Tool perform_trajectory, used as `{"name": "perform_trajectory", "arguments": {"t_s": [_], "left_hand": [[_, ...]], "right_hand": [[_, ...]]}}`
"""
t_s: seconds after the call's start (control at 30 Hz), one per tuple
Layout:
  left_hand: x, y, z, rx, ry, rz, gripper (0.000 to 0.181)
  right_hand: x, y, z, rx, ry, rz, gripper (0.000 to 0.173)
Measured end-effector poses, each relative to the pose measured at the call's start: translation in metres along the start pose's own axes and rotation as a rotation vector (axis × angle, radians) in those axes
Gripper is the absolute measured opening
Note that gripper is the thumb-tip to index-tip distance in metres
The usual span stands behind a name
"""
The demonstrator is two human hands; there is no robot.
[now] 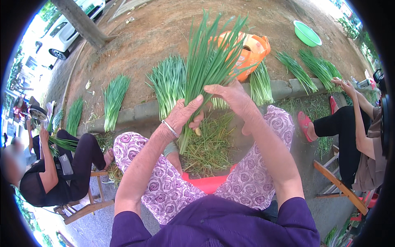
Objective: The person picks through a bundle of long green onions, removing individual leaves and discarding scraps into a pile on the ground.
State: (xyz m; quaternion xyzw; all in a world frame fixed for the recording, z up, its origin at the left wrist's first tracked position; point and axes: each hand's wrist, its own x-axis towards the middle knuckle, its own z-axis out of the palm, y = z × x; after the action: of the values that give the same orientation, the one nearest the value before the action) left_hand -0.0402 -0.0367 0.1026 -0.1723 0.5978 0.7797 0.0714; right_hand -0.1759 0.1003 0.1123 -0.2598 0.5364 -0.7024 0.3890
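In my left hand (185, 114) is a bunch of garlic chives (200, 68), gripped near its pale stem ends, with the leaves fanning upward. A bracelet (169, 128) circles the left wrist. My right hand (232, 96) meets the bunch on its right side, thumb in front. Leaves partly hide its fingers, so how firmly it holds is unclear. Below the hands, a heap of loose chive trimmings (213, 151) covers the ground between my knees. Just beyond, a thick bundle of chives (169, 83) leans on the stone kerb (140, 111).
Further chive bundles (116, 102) line the kerb on both sides. An orange bag (254, 51) stands behind my bunch; a green basin (307, 34) lies farther back. Seated people flank me, one on a wooden chair (89, 211). Red plastic (206, 184) shows between my legs.
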Motion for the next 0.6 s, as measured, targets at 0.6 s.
{"name": "perform_trajectory", "arguments": {"t_s": [0.6], "left_hand": [[-0.006, -0.009, -0.010, 0.160, 0.031, 0.026, 0.051]], "right_hand": [[0.009, 0.024, -0.012, -0.029, -0.018, -0.019, 0.033]]}}
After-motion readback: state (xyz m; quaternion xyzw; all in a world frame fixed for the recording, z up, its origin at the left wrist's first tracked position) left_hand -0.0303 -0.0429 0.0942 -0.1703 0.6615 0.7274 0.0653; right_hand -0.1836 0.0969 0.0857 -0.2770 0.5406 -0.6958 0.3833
